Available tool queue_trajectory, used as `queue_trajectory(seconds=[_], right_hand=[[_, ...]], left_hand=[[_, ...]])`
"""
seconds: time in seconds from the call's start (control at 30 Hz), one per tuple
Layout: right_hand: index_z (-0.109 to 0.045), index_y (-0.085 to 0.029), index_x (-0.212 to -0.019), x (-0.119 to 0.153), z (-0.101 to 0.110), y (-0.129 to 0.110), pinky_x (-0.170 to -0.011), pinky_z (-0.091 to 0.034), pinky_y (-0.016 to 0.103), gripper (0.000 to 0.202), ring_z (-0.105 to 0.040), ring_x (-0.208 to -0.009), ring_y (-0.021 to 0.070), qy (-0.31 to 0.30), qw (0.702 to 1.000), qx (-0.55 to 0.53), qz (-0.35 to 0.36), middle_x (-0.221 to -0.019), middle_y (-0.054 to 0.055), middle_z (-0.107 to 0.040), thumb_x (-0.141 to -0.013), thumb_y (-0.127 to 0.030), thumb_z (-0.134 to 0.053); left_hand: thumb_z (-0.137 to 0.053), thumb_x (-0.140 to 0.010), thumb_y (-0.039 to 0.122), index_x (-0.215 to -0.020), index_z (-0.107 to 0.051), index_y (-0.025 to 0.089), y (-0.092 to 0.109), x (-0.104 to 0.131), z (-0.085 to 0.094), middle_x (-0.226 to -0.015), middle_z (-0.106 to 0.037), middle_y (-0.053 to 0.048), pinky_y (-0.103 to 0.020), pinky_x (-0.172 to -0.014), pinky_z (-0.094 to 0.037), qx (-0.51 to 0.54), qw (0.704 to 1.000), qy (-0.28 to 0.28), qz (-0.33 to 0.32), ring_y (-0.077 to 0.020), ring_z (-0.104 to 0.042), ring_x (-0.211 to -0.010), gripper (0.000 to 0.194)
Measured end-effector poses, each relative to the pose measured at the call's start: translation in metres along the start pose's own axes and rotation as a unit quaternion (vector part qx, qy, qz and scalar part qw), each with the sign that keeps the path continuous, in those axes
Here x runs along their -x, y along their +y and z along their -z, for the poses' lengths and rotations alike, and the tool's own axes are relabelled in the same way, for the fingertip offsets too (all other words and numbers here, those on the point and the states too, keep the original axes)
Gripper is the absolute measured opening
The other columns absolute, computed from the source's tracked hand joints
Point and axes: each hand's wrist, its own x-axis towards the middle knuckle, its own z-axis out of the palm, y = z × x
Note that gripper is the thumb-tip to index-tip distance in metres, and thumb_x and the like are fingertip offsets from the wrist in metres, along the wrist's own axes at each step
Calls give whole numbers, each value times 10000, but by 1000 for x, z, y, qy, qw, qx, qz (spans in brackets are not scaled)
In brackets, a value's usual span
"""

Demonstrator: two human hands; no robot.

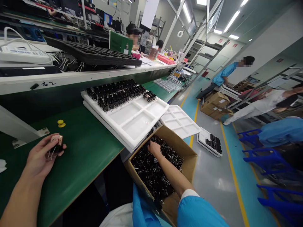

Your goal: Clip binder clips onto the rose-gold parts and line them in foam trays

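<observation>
Over the left of the green worktop (78, 145), my left hand (39, 157) is closed round a black binder clip (56, 148) with wire handles. A copper-coloured piece (56, 137) sits at the clip's upper end, under my thumb. My right hand (154, 148) reaches into a cardboard box (189, 156) full of loose black binder clips (153, 176). Its fingers curl down among them; the tips and anything they pinch are hidden. Between my hands lies a stacked white foam tray (132, 121), its far part filled with rows of black clips (115, 93).
A yellow knob-like object (61, 123) lies beyond my left hand. Another white divided tray (181, 121) is behind the box. On the floor rests a tray with black clips (214, 143). A black grid tray (94, 53) lies on the shelf. People and blue stools (270, 157) are at right.
</observation>
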Motion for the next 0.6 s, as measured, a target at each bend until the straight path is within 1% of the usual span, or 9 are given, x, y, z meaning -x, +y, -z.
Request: queue_trajectory(seconds=[0.07,0.1,0.2,0.27,0.33,0.5,0.6], right_hand=[[-602,-142,-1238,-1,5,13,-900,-489,379,346,-692,-1095,287,23,1000,-12,-10,-1177,198,-717,-1011,-297,-392],[-606,-141,-1228,-2,8,20,-887,-484,360,342,-691,-1081,275,27,999,-19,-13,-1167,191,-721,-1014,-285,-383],[-646,-165,-1169,-3,11,35,-850,-464,293,276,-690,-1030,230,19,999,-44,-8,-1091,136,-745,-975,-235,-463],[-660,-189,-1151,-2,10,41,-835,-454,270,252,-686,-1003,213,12,998,-58,-2,-1055,100,-750,-938,-230,-530],[-654,-198,-1150,-1,7,41,-823,-449,264,251,-680,-1003,209,12,998,-68,-2,-1063,87,-746,-930,-251,-547],[-559,-178,-1260,3,-1,30,-827,-449,286,323,-664,-1073,224,30,996,-79,-7,-1195,133,-707,-991,-307,-435],[-544,-216,-1283,2,-4,20,-844,-454,306,329,-672,-1078,238,18,997,-70,12,-1199,121,-711,-978,-315,-469]], left_hand=[[-945,-597,331,-994,-767,226,-1,0,-1,-915,-655,-23,-233,-419,-496,-3,1000,-1,-2,-213,-657,-703,448],[-945,-597,333,-993,-767,227,-1,0,-2,-919,-657,-24,-231,-420,-496,-3,1000,-2,-3,-212,-657,-703,446],[-944,-601,344,-998,-770,231,-2,1,-3,-931,-663,-28,-226,-422,-497,1,1000,-5,-2,-211,-658,-709,448],[-943,-605,352,-1011,-772,233,-3,2,-3,-941,-667,-31,-225,-425,-501,0,1000,-9,0,-213,-662,-718,456],[-944,-606,355,-1018,-774,236,-3,2,-2,-949,-670,-32,-224,-426,-503,-4,1000,-11,1,-213,-662,-722,462],[-947,-605,366,-1017,-778,244,-3,1,0,-965,-670,-26,-229,-449,-529,-12,1000,-9,14,-211,-666,-738,461],[-949,-600,368,-1026,-779,246,-3,1,1,-970,-672,-26,-227,-457,-536,-15,1000,-9,20,-211,-669,-747,475]])
